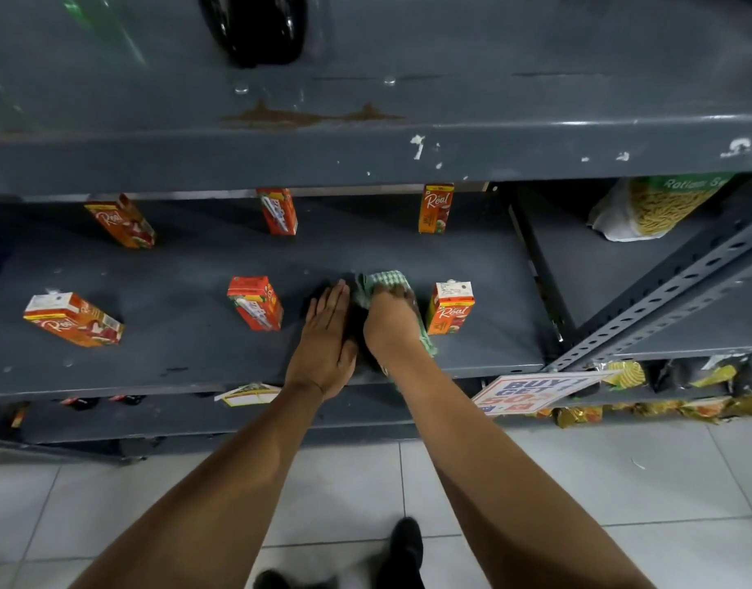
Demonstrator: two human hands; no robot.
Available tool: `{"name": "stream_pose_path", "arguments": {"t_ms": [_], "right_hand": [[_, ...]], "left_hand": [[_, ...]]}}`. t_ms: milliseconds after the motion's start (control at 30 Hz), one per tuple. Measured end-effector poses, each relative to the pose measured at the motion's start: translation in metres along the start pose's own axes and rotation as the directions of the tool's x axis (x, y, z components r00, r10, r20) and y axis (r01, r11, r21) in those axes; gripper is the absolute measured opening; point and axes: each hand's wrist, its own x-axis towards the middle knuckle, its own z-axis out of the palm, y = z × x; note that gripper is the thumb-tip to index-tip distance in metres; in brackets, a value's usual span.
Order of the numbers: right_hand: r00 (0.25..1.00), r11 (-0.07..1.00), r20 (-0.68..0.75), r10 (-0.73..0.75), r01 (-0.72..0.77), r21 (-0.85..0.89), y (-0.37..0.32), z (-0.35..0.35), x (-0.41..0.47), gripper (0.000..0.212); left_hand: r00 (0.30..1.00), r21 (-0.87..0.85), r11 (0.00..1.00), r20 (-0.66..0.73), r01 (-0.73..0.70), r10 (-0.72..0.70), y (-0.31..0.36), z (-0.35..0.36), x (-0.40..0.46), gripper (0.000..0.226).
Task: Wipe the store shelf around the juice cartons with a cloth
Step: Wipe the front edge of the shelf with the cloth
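Dark grey painted steel shelving unit [365, 155], paint chipped white along the upper edge, rust patches on top. Perforated grey angle-iron upright [671, 299] at right. Pale square floor tiles [620, 469], grey grout. Dim, flat overhead light.

Hands [357, 329], cloth [384, 284] on shelf [187, 359]

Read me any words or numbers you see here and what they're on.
"Real": juice cartons
"BUY 1 GET", then "50", rest unclear: shelf-edge sign
"Rotiam Sw", cut off and uncertain: noodle bag
Fine print on cartons and the small shelf tag: too small to read.
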Motion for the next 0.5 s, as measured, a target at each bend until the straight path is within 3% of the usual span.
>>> {"name": "stream_pose_path", "arguments": {"t_ms": [67,200,400,500], "right_hand": [[0.994,0.990,0.088,0.063,-0.052,-0.128,0.002,0.019,-0.001,0.061],[0.985,0.986,0.127,0.119,-0.101,-0.136,0.004,0.039,-0.019,0.059],[0.980,0.963,0.188,0.069,-0.017,-0.269,0.029,0.033,-0.064,0.061],[0.975,0.934,0.215,0.051,0.029,-0.356,0.042,0.016,-0.088,0.052]], "left_hand": [[1.000,-0.010,1.000,0.004,-0.006,0.006,-0.001,0.000,0.001,0.079],[1.000,0.006,1.000,0.028,0.012,-0.012,-0.003,0.002,0.003,0.074],[0.999,0.058,0.998,0.045,-0.020,0.017,-0.005,0.004,0.001,0.072],[0.998,0.088,0.996,0.058,-0.006,0.001,-0.005,0.005,0.001,0.072]]}}
